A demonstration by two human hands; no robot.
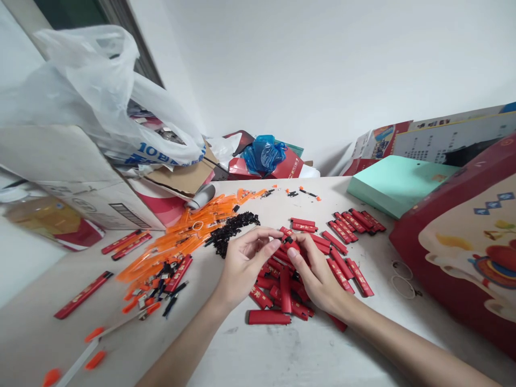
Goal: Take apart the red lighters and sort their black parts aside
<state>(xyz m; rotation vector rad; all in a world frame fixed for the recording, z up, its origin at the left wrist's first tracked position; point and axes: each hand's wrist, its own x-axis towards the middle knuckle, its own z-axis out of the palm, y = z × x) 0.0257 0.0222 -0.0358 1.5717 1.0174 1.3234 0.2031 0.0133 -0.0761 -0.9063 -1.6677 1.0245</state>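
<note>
Above a loose pile of red cases (285, 290) my two hands come together. The cases are slim and flat, with gold lettering, and look like lighter shells. My right hand (316, 269) is closed, thumb and fingers pinching one red case (293, 251). A small black part (287, 240) sits at the upper end of that case. My left hand (248, 263) is closed in a pinch, its index fingertip reaching this black part. Just left of my left hand lies a heap of small black parts (229, 231), beside many orange plastic strips (173, 236).
Several red cases (355, 221) stand in rows at the right, near a mint-green box (399, 183) and clear rings (403, 279). Orange-tipped pieces (97, 360) lie front left. A cardboard box (92, 188) and white plastic bag (97, 80) border the left; a large red box (463, 258), the right.
</note>
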